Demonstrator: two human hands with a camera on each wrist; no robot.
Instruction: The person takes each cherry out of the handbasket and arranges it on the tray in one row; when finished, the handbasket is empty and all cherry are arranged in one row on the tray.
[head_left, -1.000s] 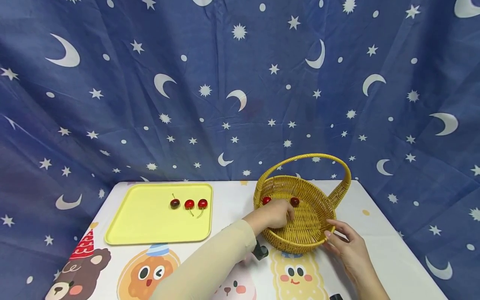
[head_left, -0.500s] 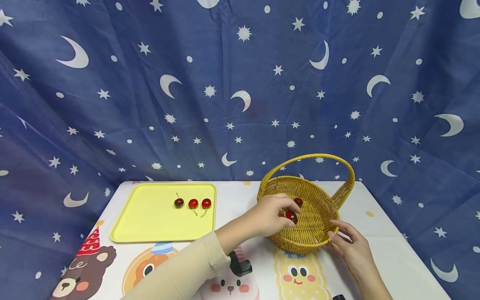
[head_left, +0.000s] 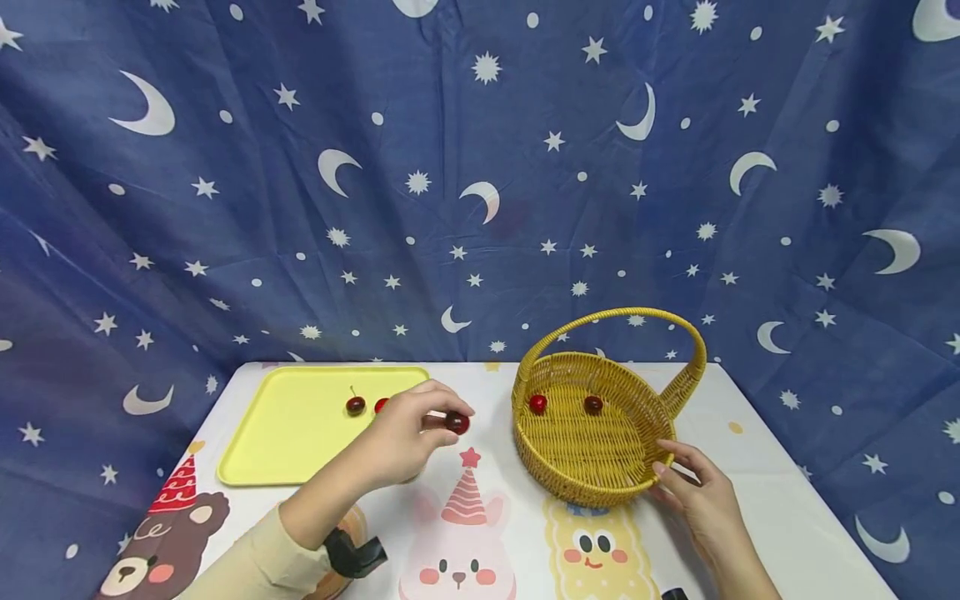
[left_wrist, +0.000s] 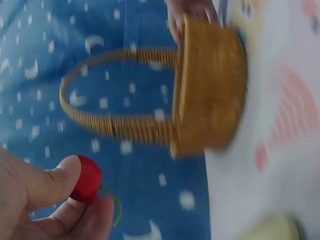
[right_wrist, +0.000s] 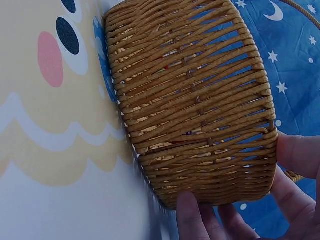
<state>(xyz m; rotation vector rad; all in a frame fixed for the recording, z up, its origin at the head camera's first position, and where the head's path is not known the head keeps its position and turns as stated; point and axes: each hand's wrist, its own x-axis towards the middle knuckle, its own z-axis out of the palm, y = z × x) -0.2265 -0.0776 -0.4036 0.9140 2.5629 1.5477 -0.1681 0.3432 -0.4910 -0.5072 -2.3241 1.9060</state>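
Between the thumb and fingers of my left hand (head_left: 405, 433) is a cherry (head_left: 457, 422), held beside the right edge of the yellow tray (head_left: 292, 425). The left wrist view shows this cherry (left_wrist: 89, 179) as red with a green stem. My right hand (head_left: 701, 500) grips the near right rim of a woven basket (head_left: 600, 454); in the right wrist view its fingers (right_wrist: 187, 215) lie against the outer wall. Inside the basket are a bright red cherry (head_left: 537, 404) and a darker cherry (head_left: 593, 405).
On the tray lie a dark cherry (head_left: 356, 406) and a red cherry (head_left: 381, 405) partly covered by my left hand. The basket's tall handle (head_left: 626, 312) arches over it. A blue curtain (head_left: 480, 250) with moons and stars hangs behind the table.
My left hand has lifted a cherry out of the basket and carried it left to the tray's edge. My right hand stays on the basket rim.
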